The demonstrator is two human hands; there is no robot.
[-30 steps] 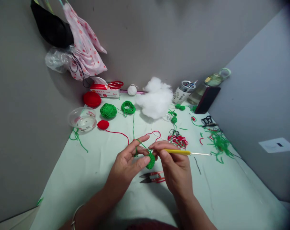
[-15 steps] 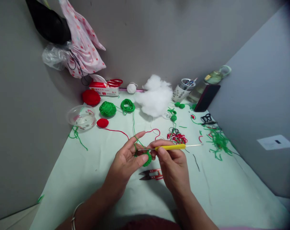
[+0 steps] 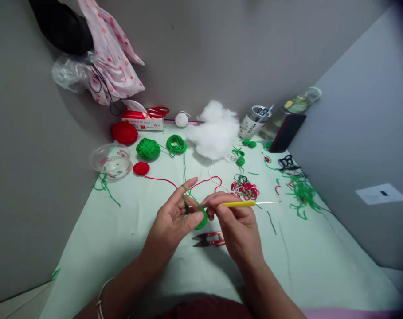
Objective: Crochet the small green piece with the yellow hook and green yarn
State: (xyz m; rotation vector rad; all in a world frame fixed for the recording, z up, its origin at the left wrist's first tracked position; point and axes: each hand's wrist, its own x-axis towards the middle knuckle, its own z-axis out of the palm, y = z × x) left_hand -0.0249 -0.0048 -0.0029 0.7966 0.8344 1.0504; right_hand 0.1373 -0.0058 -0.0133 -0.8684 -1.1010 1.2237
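Between thumb and fingers, my left hand [image 3: 170, 221] pinches a small green crochet piece [image 3: 201, 220], partly hidden by the thumb. Green yarn runs over its raised index finger and back to a loose green coil [image 3: 176, 144]. My right hand [image 3: 239, 226] is closed around the yellow handle of a crochet hook [image 3: 236, 204], held level like a pen. The hook's thin metal shaft reaches left to the top edge of the green piece; a second metal tip sticks out to the right. Red-handled thread snips [image 3: 210, 239] lie on the table just below, partly covered by my right hand.
Behind the hands are a green yarn ball [image 3: 148, 149], red yarn balls [image 3: 124, 133], white stuffing [image 3: 216, 133] and a clear plastic bowl [image 3: 111, 161]. On the right lie yarn scraps [image 3: 303, 195], black scissors [image 3: 287, 162], a phone [image 3: 287, 133], a bottle [image 3: 296, 104] and a pen holder [image 3: 254, 122].
The whole view has shifted slightly. Both hands keep their grips, and the hook's shaft stays at the green piece with little visible movement.
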